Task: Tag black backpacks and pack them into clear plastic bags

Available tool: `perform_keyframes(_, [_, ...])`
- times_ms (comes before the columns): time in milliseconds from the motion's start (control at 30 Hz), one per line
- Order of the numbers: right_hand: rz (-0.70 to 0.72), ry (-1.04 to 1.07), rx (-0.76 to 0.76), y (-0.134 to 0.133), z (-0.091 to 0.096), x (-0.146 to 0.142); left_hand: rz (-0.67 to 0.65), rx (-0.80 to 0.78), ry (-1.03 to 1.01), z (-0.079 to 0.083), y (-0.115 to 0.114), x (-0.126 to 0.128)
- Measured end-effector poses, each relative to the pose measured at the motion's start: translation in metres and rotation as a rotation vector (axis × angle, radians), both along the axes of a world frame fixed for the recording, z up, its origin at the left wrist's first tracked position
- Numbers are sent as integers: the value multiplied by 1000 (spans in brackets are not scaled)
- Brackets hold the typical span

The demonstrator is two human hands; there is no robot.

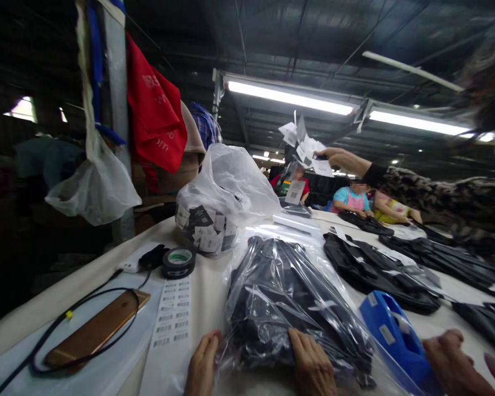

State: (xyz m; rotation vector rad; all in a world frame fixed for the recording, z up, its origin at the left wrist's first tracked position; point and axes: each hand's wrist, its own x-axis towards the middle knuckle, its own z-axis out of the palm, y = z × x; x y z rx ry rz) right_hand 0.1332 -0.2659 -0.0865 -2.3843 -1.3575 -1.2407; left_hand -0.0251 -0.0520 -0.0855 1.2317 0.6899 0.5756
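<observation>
**Both hands flat on one bagged garment**

At my far left lies one phone (97, 330), ringed by one black cable (49, 330). Just beside it is one label sheet (172, 313) with two columns of barcodes. One tape roll (179, 262) sits behind the sheet, and near that is one tag sack (223, 203), a clear plastic sack stuffed with printed tags.

My left hand (202, 366) is spread open and grips nothing, its fingertips touching the near left edge of the bagged garment (280, 297). That garment is a dark piece sealed in clear film, lying on the table (206, 286) right in front of me. My right hand (311, 366) is also open, resting palm down on top of the film.

I judge this to be the flattening or squaring of the pack. The film looks slippery, so the next move calls for even pressure.

Further right is one blue tape dispenser (396, 338), with another person's fist (454, 363) against it. Beyond it I count at least four loose dark garments (375, 269) in a row. A co-worker's raised hand (338, 158) holds one bunch of paper tags (305, 146).
</observation>
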Motion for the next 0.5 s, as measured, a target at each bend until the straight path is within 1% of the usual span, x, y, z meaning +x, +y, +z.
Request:
perform_keyframes(100, [8, 47, -8, 0, 24, -3, 28, -130, -45, 7, -3, 1])
perform_keyframes(233, [23, 120, 16, 1, 56, 3, 18, -319, -98, 26, -2, 1])
perform_keyframes(300, [32, 141, 31, 0, 73, 10, 28, -437, -138, 35, -2, 6])
perform_keyframes(400, [30, 168, 39, 1, 104, 22, 86, -680, -110, 39, -13, 28])
perform_keyframes(433, [30, 172, 41, 2, 114, 26, 86, -722, -90, 37, -19, 39])
perform_keyframes(500, [40, 161, 57, 5, 136, 30, 56, -703, -80, 33, -34, 64])
